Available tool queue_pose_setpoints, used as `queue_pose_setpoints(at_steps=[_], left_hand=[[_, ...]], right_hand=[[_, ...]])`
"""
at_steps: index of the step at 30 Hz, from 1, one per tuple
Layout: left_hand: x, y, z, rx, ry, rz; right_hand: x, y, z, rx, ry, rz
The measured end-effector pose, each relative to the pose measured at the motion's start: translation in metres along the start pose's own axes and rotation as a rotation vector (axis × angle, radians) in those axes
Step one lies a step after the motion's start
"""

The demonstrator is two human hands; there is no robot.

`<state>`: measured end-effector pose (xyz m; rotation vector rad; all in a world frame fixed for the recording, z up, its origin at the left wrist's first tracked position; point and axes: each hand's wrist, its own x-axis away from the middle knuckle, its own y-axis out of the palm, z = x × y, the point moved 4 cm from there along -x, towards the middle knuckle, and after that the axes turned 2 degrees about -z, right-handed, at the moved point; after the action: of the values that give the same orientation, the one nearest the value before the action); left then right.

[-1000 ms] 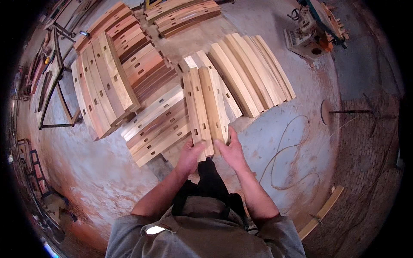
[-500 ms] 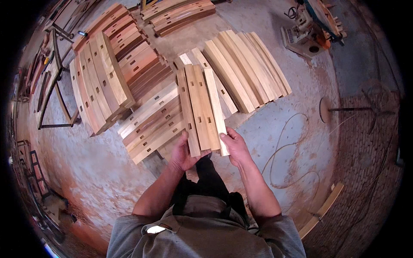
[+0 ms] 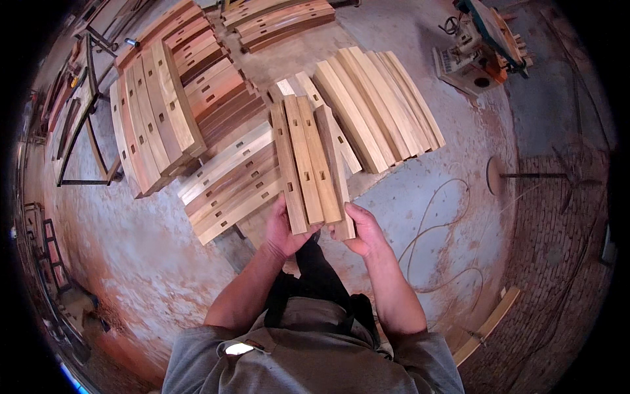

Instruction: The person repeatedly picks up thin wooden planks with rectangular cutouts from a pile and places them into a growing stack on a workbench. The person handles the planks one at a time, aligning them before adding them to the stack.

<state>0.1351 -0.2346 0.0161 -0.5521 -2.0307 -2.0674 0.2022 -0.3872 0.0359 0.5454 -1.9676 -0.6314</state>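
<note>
I hold a bundle of three long wooden slats (image 3: 307,157) with small rectangular mortise slots, lifted above the floor and pointing away from me. My left hand (image 3: 283,231) grips the near ends of the left slats from below. My right hand (image 3: 362,230) grips the near end of the right slat. Under and around the bundle lie stacks of like slats on the floor: a pale stack (image 3: 230,184) to the left and a stack of curved light boards (image 3: 380,105) to the right.
More slotted boards (image 3: 157,111) are piled at the far left, and darker boards (image 3: 282,20) at the top. A woodworking machine (image 3: 482,49) stands at the upper right. A cable (image 3: 446,230) loops over the concrete floor. A metal frame (image 3: 82,125) stands left. A loose board (image 3: 489,325) lies lower right.
The bundle of slats has come up off the stack toward me, and both hands now grip its near ends more firmly. The view has shifted slightly.
</note>
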Motion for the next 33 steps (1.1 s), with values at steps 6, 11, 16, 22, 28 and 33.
queue_pose_setpoints(at_steps=[6, 11, 16, 22, 28, 33], left_hand=[[0.0, 0.002, -0.006, -0.115, -0.019, 0.02], [0.001, -0.002, -0.011, -0.07, 0.0, 0.053], [0.003, 0.014, -0.012, 0.035, -0.029, -0.055], [0.0, 0.02, -0.016, 0.043, -0.003, -0.069], [0.0, 0.02, -0.018, 0.09, 0.012, -0.074], [0.004, 0.008, -0.012, 0.07, 0.02, -0.011]], right_hand=[[0.003, 0.003, -0.01, 0.31, -0.022, 0.199], [0.004, 0.008, -0.015, 0.617, -0.07, 0.236], [0.007, -0.003, -0.007, 0.131, -0.026, 0.055], [0.005, -0.019, -0.002, -0.062, 0.073, 0.026], [0.006, -0.024, -0.006, -0.139, 0.131, -0.054], [0.005, -0.029, 0.0, -0.164, 0.109, -0.072]])
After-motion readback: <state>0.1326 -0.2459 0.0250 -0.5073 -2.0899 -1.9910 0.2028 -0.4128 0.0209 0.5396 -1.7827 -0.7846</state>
